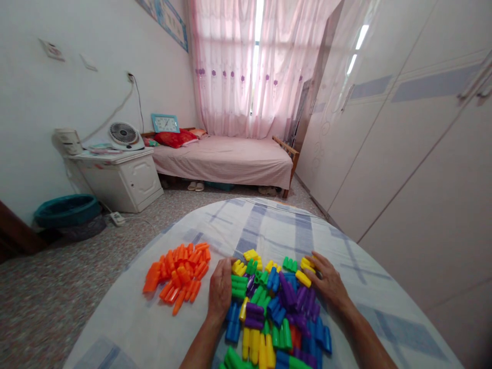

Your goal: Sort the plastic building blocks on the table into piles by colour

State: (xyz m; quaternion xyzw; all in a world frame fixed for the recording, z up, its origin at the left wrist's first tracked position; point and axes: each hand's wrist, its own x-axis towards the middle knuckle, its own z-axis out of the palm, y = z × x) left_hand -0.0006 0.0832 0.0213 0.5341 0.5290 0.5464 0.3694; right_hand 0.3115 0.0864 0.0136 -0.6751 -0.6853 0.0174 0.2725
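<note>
A mixed pile of plastic building pieces shaped like joined tubes lies on the table in front of me: green pieces [239, 287], purple pieces [288, 293], blue pieces [233, 323] and yellow pieces [252, 344]. My left hand [220, 291] rests along the pile's left edge, fingers stretched out and close together, beside green and yellow pieces. At the upper right of the pile, my right hand [326, 283] has its fingers apart and touches a few yellow pieces [303, 278]. Left of my left hand lies a separate heap of orange pieces [182, 271].
A checked cloth [154, 328] covers the rounded table. Beyond it stand a bed [226, 156], a white cabinet [130, 179] with a fan [123, 134], and a teal bin [69, 210]. Tall wardrobe doors [407, 169] line the right side.
</note>
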